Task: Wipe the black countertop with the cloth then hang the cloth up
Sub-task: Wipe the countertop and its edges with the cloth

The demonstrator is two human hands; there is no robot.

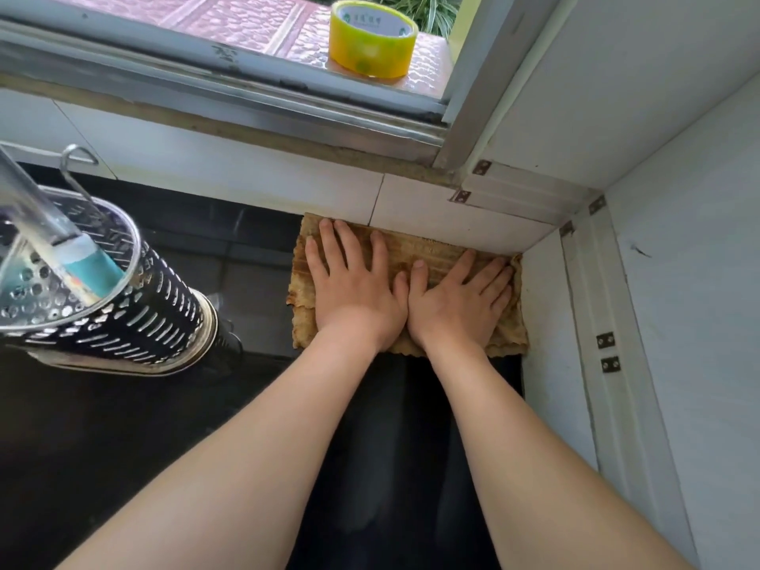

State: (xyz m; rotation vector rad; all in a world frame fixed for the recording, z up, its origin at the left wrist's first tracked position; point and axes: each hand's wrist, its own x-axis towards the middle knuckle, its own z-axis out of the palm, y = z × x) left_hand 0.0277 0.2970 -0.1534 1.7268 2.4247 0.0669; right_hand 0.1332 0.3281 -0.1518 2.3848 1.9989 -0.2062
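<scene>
The black countertop (123, 446) fills the lower left and middle of the view, glossy and dark, ending at a white tiled wall (255, 178) at the back and a white panel (699, 322) on the right. Above the tiles runs a metal window frame (205, 84), with a pink patterned sill (230, 22) beyond it.

On the left of the counter stands a perforated metal utensil holder (135, 314), with a wire hook at its rim and a utensil with a teal handle (92, 267) leaning out of it.

The tan, ribbed cloth (436, 250) lies flat on the countertop in the back right corner, its far edge against the tiled wall and its right edge against the side panel.

The person's two bare forearms reach forward from the bottom of the view. The left hand (357, 290) rests palm down on the left part of the cloth, fingers straight and slightly spread. The right hand (456, 298) lies palm down beside it, fingers fanned toward the corner, thumbs nearly touching. Neither hand grips the cloth; both lie flat on it.

A roll of yellow tape (372, 39) stands on the sill.
</scene>
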